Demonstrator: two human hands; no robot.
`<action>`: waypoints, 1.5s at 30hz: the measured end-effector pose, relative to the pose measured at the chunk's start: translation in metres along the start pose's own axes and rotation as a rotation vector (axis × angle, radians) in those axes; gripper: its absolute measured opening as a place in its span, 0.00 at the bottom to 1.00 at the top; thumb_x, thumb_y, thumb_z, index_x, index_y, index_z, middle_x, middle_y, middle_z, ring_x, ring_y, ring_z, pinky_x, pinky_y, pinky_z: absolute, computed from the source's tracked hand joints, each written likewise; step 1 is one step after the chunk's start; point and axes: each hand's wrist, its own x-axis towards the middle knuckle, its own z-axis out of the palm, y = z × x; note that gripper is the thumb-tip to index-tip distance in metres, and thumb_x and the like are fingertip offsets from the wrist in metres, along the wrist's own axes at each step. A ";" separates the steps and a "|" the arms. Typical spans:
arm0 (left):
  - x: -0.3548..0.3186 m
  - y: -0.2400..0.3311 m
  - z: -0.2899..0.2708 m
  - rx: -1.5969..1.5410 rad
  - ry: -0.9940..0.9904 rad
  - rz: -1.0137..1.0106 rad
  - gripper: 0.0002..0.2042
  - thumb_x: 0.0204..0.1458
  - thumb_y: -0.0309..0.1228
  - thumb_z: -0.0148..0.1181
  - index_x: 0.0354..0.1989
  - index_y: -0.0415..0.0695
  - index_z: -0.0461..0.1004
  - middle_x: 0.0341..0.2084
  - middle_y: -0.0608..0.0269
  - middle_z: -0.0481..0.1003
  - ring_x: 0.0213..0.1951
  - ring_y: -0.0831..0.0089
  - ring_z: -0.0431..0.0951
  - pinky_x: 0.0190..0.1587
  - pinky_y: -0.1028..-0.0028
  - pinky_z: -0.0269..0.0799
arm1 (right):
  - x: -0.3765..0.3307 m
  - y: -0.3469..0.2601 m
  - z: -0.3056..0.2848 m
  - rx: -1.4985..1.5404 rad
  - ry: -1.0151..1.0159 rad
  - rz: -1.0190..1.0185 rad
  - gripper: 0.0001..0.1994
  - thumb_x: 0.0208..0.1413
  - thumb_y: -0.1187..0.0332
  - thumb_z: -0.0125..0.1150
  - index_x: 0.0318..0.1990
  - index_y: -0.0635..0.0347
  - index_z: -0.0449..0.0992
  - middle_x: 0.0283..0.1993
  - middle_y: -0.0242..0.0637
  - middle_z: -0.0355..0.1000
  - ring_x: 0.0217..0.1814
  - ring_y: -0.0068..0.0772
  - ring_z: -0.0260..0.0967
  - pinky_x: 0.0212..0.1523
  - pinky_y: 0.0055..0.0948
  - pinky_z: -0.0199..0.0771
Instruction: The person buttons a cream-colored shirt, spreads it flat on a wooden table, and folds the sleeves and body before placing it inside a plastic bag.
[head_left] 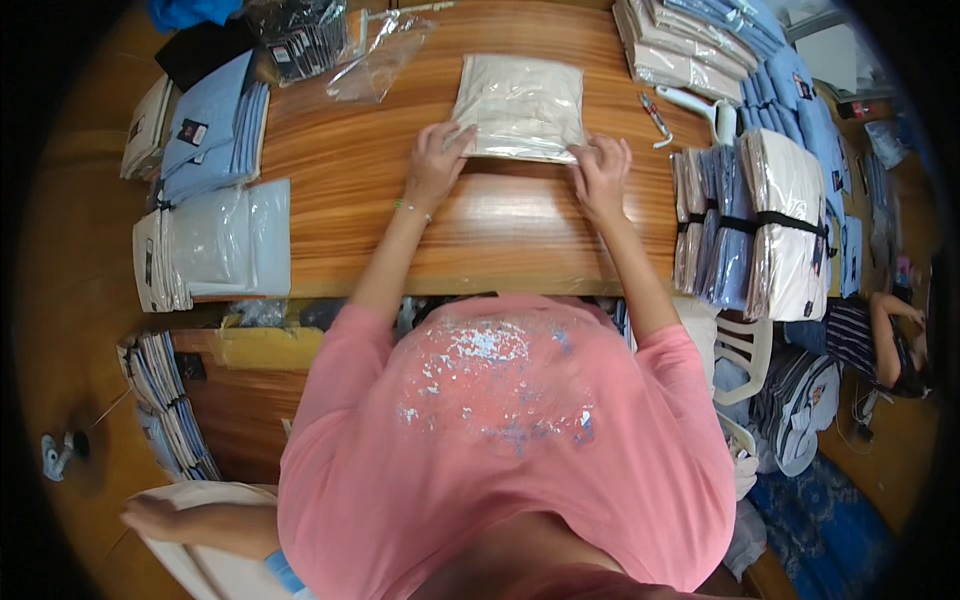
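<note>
On the wooden table [360,200] in front of me is a folded cream garment in a clear plastic bag [522,105]. Its near edge looks slightly raised, with a dark shadow under it. My left hand [437,168] grips the near left corner, thumb and fingers closed on the plastic. At the near right corner, my right hand [602,172] pinches the bag the same way. The undersides of both grips are hidden.
Bagged garments bound with black straps [785,220] stand at the right, near a white-handled tool [690,103] and a small cutter [656,120]. Blue folded garments [205,125], clear bags [235,240] and loose film [380,65] lie left. Another person's arm [200,525] shows lower left.
</note>
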 end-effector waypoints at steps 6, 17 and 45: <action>0.123 0.015 -0.058 -0.291 0.434 -0.087 0.10 0.46 0.28 0.62 0.36 0.41 0.70 0.34 0.55 0.69 0.38 0.56 0.69 0.41 0.63 0.66 | 0.130 -0.002 -0.068 0.404 0.338 0.080 0.07 0.52 0.74 0.53 0.39 0.62 0.72 0.30 0.44 0.66 0.30 0.45 0.64 0.34 0.35 0.64; 0.114 0.006 0.114 -0.123 -0.017 -0.616 0.19 0.54 0.35 0.51 0.54 0.46 0.65 0.56 0.53 0.60 0.62 0.53 0.51 0.62 0.47 0.38 | 0.121 0.000 0.108 0.130 0.082 0.524 0.15 0.59 0.64 0.45 0.51 0.53 0.71 0.60 0.46 0.59 0.67 0.48 0.47 0.62 0.56 0.38; 0.096 -0.008 0.153 0.006 -0.176 -0.581 0.19 0.56 0.39 0.45 0.55 0.49 0.66 0.59 0.55 0.57 0.65 0.52 0.46 0.61 0.40 0.29 | 0.098 0.010 0.161 0.178 -0.162 0.627 0.17 0.57 0.64 0.45 0.52 0.55 0.71 0.62 0.42 0.60 0.69 0.44 0.45 0.63 0.62 0.18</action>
